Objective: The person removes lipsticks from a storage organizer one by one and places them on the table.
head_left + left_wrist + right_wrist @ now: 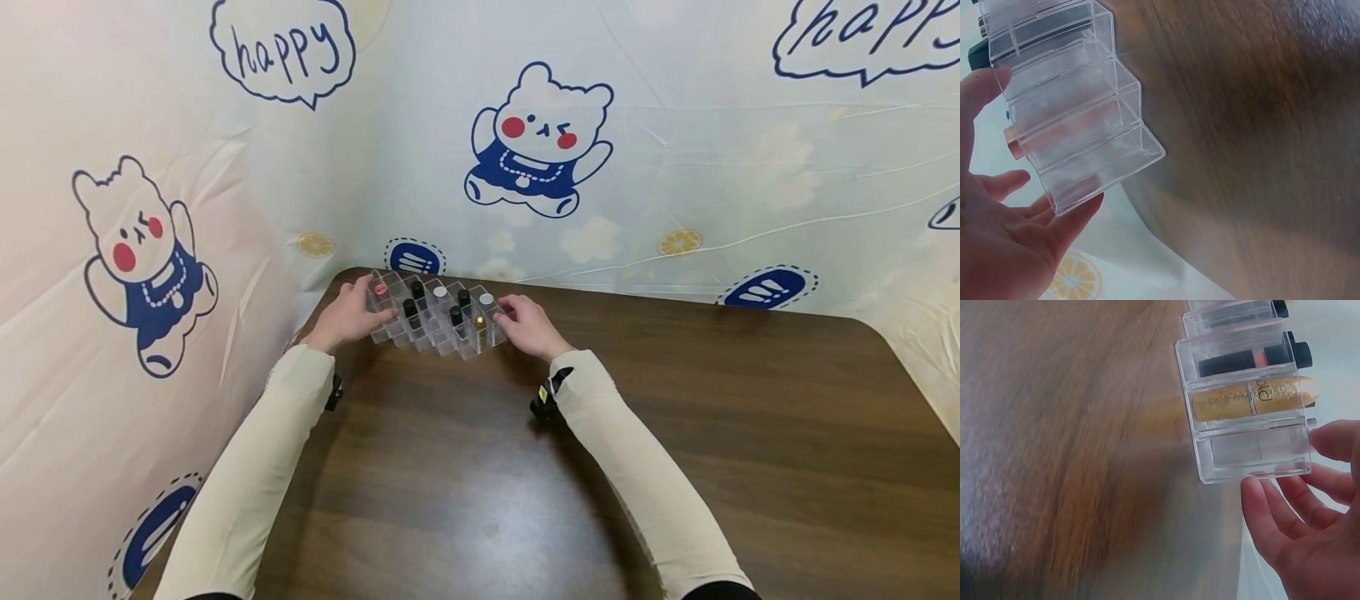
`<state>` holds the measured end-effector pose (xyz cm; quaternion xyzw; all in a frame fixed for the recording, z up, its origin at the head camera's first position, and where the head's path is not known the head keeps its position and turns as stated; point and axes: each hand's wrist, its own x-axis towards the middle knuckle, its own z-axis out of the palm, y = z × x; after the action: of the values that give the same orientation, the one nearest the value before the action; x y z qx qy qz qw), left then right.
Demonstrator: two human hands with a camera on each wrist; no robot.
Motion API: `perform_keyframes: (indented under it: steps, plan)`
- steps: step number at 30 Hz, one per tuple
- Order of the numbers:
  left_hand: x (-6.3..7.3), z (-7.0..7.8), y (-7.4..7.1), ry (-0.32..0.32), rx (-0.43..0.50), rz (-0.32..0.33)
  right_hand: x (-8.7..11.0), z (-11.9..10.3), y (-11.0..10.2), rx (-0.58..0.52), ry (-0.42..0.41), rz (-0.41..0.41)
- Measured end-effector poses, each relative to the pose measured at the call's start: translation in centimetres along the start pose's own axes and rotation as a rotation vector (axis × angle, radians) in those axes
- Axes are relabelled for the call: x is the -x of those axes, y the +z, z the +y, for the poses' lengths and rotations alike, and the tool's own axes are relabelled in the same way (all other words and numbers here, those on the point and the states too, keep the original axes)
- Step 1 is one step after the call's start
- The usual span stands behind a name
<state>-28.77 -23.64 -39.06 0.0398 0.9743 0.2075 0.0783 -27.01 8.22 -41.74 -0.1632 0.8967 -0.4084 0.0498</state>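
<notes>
A clear plastic lipstick organizer [424, 332] with stepped compartments stands at the far left of the table. Several lipsticks stand in it, including a red-topped one [380, 290], black-capped ones [409, 308] and a glittery gold tube [1225, 402]. My left hand [345, 315] grips the organizer's left end, thumb over the front side and fingers around the end wall. At the opposite end my right hand [529, 325] holds it, thumb near the top edge and fingertips against the end wall. In the left wrist view several front compartments hold nothing.
The dark wooden table [480, 483] extends toward me and to the right. Behind it hangs a pale curtain [420, 167] printed with cartoon bears, close to the organizer; the same cloth covers the left side. A black wrist camera [543, 402] sits on the right sleeve.
</notes>
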Motion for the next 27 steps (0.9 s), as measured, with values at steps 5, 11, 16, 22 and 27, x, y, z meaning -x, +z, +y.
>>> perform_keyframes:
  steps: [5, 11, 16, 22, 27]
  plan:
    - [0.4, 0.5, 0.3, 0.021, -0.009, 0.001, 0.3, 0.5, -0.4, 0.020, 0.003, -0.015]
    - [0.8, 1.1, 0.5, 0.034, -0.004, -0.015, 0.6, 0.9, -1.1, 0.025, 0.019, -0.045]
    - [1.1, 1.5, 0.6, 0.047, 0.008, -0.028, 0.8, 1.0, -1.6, 0.015, 0.038, -0.068]
    - [1.3, 1.2, 0.6, 0.111, 0.046, -0.045, 1.4, 1.0, -2.0, -0.028, 0.074, -0.091]
    - [1.3, 0.5, 0.5, 0.185, 0.080, -0.046, 1.7, 1.0, -2.0, -0.063, 0.077, -0.090]
